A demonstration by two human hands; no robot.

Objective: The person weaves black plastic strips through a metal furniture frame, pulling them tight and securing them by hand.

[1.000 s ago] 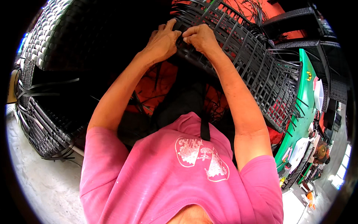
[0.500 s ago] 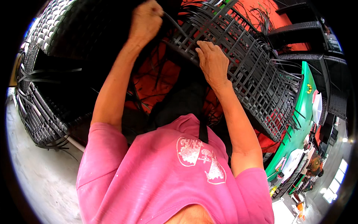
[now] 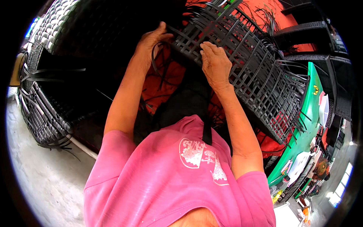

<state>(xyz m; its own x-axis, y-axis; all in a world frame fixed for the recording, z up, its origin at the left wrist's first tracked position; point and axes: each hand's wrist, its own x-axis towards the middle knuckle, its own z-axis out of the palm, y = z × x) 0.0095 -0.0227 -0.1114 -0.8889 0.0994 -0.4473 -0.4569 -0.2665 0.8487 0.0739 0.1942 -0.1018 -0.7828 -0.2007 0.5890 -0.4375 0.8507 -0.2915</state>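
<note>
A half-woven panel of black flat rattan strips slants from the upper middle down to the right, an open grid with loose strip ends along its far side. At its near left corner, my left hand is closed on a black strip, which bends in a loop below the fingers. My right hand rests at the panel's near edge, fingers bent and pressed together on the weave. What lies between those fingertips is hard to see.
A finished black woven piece with loose strips stands at the left above a grey floor. Red sheeting with strip scraps lies beneath. To the right are a green board and more black woven furniture.
My left hand has come down and nearer to the panel's edge, and the strip now hangs in a loop below it. My right hand has hardly moved.
</note>
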